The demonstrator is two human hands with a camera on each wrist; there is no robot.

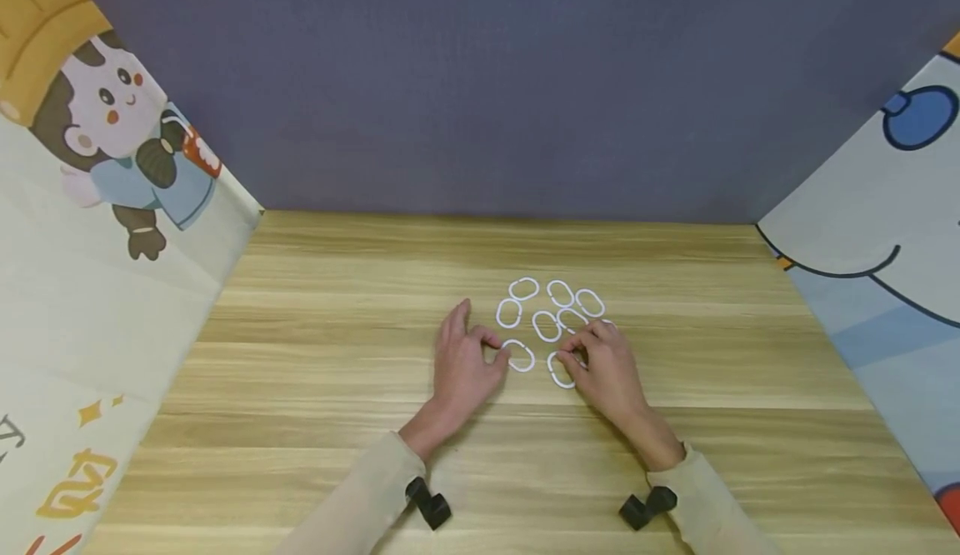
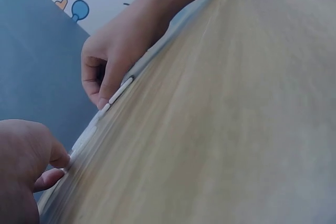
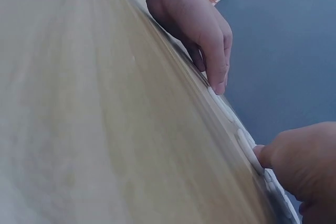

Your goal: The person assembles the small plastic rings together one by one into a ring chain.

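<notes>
My left hand (image 1: 467,365) pinches the left end of a white oval split ring (image 1: 533,361) between thumb and forefinger, its other fingers stretched forward. That ring lies flat on the wooden table. Just to the right, my right hand (image 1: 609,372) has thumb and forefinger on another white oval split ring (image 1: 555,379), pinching its upper right part and hiding some of it. In the right wrist view this second ring (image 3: 248,150) is slightly tilted at the fingertips. Several more such rings (image 1: 498,315) lie in a loose group just beyond both hands, some touching; one is partly behind the right hand.
The wood-grain table (image 1: 337,322) is bounded by a dark blue-grey panel (image 1: 487,105) at the back. Cartoon-printed panels stand at the left (image 1: 75,288) and right (image 1: 840,230). A black wrist mount (image 1: 429,505) sits on each sleeve.
</notes>
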